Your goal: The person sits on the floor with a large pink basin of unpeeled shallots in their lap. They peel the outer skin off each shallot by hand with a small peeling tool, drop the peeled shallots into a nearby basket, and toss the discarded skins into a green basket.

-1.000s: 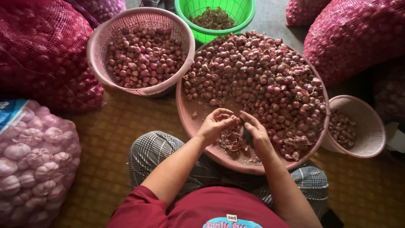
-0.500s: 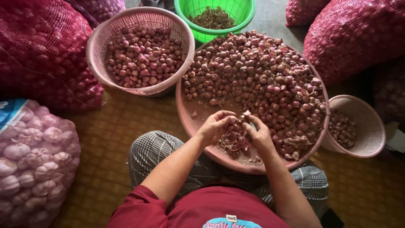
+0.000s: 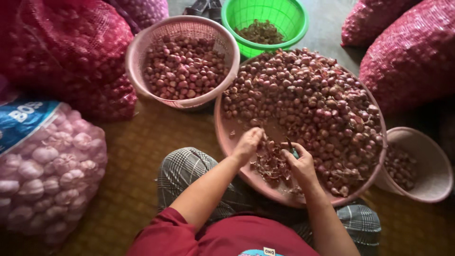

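A wide pink basin (image 3: 227, 137) rests on my lap, heaped with small red shallots (image 3: 313, 99). My left hand (image 3: 248, 143) is closed around a shallot at the basin's near edge. My right hand (image 3: 298, 163) grips a small knife whose dark blade tip (image 3: 291, 148) pokes up between the fingers. A pile of loose skins and trimmings (image 3: 271, 163) lies between the two hands.
A pink mesh basket (image 3: 137, 52) of peeled shallots stands at the upper left, a green basket (image 3: 298, 19) with scraps behind the basin, a small pink basket (image 3: 426, 166) at the right. Red net sacks (image 3: 61, 52) and a sack of garlic (image 3: 47, 166) surround me on a woven mat.
My hands, which were pressed together over the trimmings, have drawn slightly apart. The left hand has moved toward the shallot heap.
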